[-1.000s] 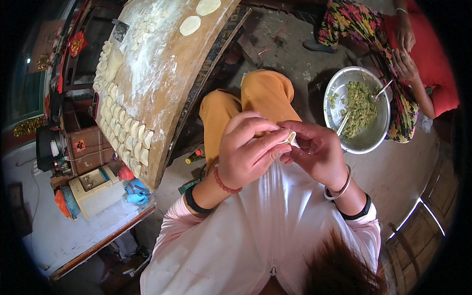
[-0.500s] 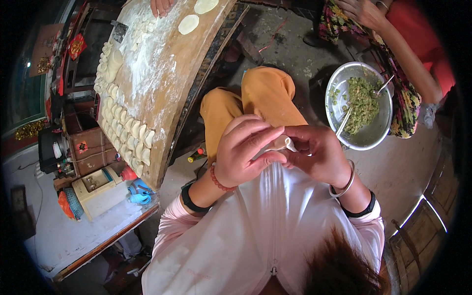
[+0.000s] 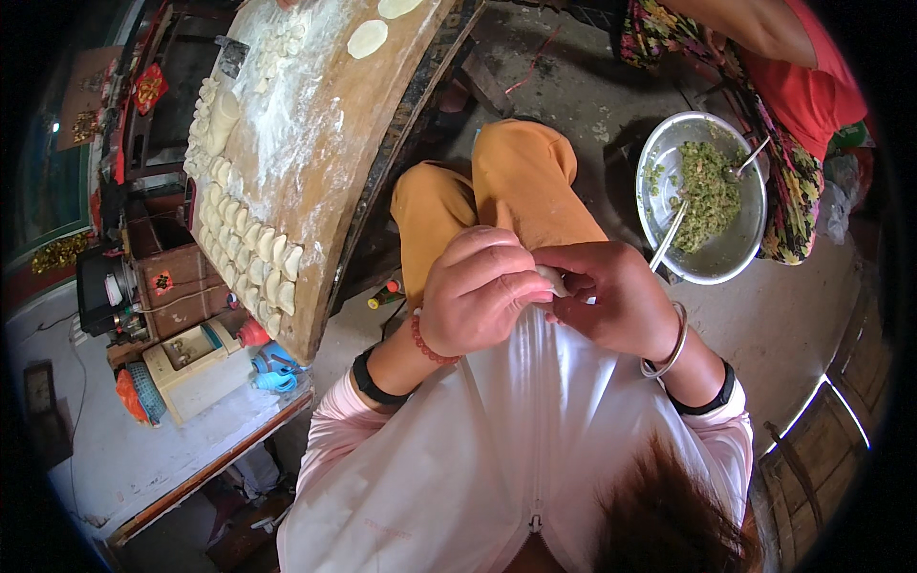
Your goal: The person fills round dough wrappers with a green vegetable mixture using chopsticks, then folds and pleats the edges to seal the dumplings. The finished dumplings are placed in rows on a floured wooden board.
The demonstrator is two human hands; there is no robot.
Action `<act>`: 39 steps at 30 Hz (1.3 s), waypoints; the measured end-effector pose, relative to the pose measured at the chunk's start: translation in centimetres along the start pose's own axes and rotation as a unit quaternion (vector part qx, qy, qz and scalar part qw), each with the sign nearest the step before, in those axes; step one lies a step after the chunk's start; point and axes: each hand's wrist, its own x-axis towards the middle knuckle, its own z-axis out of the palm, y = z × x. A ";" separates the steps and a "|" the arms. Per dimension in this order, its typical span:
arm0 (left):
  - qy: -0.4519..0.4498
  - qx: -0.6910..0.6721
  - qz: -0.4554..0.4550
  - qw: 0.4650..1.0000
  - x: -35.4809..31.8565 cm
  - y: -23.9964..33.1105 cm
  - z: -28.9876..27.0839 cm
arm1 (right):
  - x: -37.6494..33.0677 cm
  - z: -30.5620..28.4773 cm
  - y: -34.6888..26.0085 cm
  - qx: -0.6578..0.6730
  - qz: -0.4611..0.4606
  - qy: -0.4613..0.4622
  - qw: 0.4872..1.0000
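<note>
Between my two hands, above my lap, a pale dumpling (image 3: 551,278) is pinched; most of it is hidden by fingers. My left hand (image 3: 485,291) has its fingers closed over the dumpling's left side. From the right, the thumb and fingers of my right hand (image 3: 616,294) grip the other side. Rows of folded dumplings (image 3: 250,250) lie along the near left part of the floured wooden board (image 3: 325,181). A round dough wrapper (image 3: 368,39) rests flat near the board's far right edge, with another wrapper (image 3: 400,6) beyond it.
At right stands a metal bowl (image 3: 652,222) of green filling (image 3: 709,196) with two utensils in it. A person in a red top (image 3: 802,91) sits behind it. On the left, a white table (image 3: 124,468) carries a cream box (image 3: 196,368) and a blue object (image 3: 276,368).
My left fingers have closed further over the dumpling, hiding more of it. The other person's hand has mostly left the board's far edge, and the arm at right has shifted.
</note>
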 end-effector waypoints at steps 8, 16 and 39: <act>-0.040 -0.013 0.005 0.999 -0.2 -0.2 -0.5 | 0.1 0.5 0.2 0.036 -0.004 0.021 0.999; -0.031 0.004 0.034 0.999 -0.2 -0.6 0.2 | 0.1 0.6 0.2 -0.015 -0.014 0.027 0.999; 0.073 0.106 0.025 0.991 -1.5 -0.8 -0.2 | 0.1 1.6 0.6 0.071 0.003 0.048 0.996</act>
